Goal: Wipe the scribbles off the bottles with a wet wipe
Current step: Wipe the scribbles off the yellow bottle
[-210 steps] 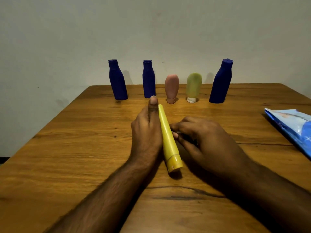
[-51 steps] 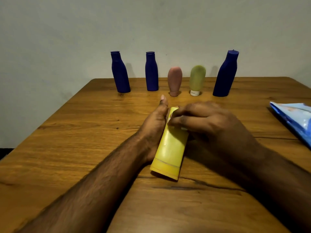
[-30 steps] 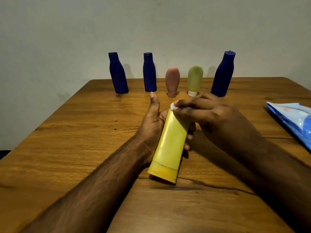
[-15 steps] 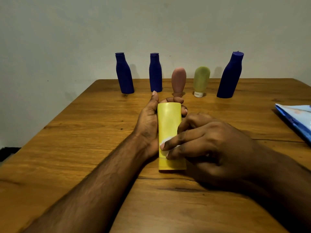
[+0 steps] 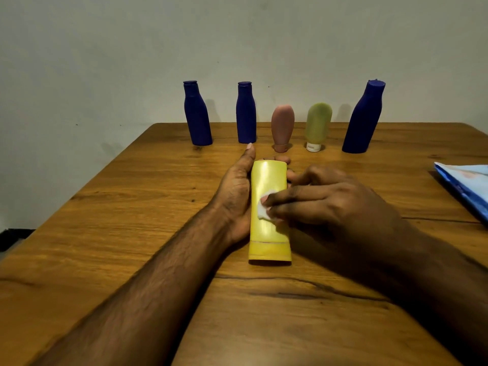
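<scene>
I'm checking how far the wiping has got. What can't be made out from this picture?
- Head view: the yellow bottle face under the wet wipe and right hand is covered.
- Its underside lies against the left hand and table.
- The five standing bottles are too small to show scribbles.
- The blue packet is cut by the right edge.

We can read no text, brand or number anywhere: the yellow bottle (image 5: 269, 207) shows a plain face, and the printing on the blue packet (image 5: 467, 183) is too blurred.
</scene>
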